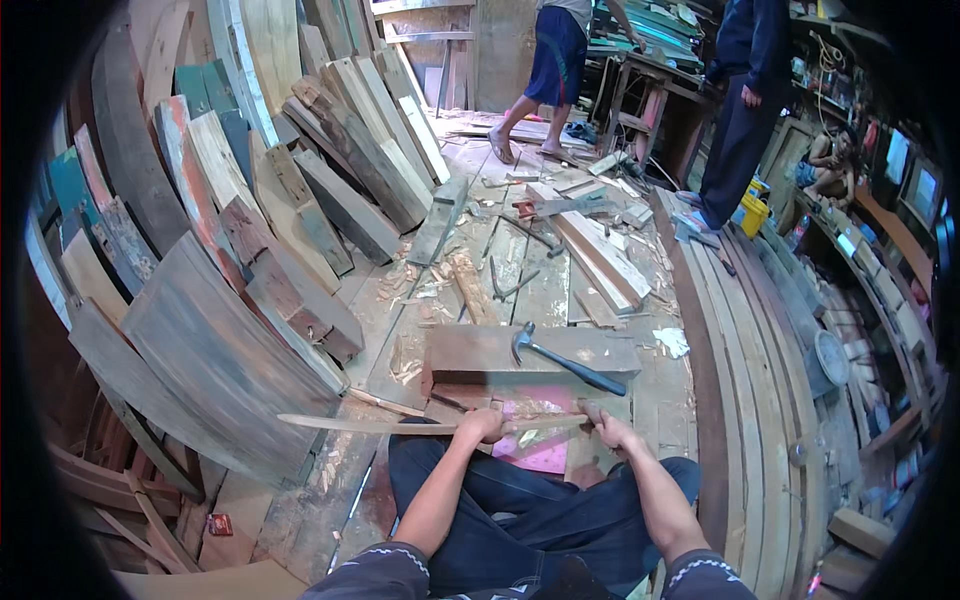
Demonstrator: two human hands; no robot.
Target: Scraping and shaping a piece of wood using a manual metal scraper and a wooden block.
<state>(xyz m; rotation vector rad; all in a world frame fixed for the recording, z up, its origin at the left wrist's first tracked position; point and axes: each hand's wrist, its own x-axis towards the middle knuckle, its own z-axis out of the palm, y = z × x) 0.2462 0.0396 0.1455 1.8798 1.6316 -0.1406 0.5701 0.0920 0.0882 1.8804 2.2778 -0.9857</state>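
At the lower centre of the frame, the left hand (482, 426) closes its grip around a long thin wooden strip (365, 426). The right hand (613, 432) is at the strip's right end, its exact grip unclear. Just above, a hammer (575, 367) lies on a thick wooden block (470, 350).

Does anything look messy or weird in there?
Yes, the floor is messy: wood chips lie scattered about, and a white scrap sits right of the thick block, like litter. The hammer lies slanted across the block, its handle seeming to poke past the near edge.
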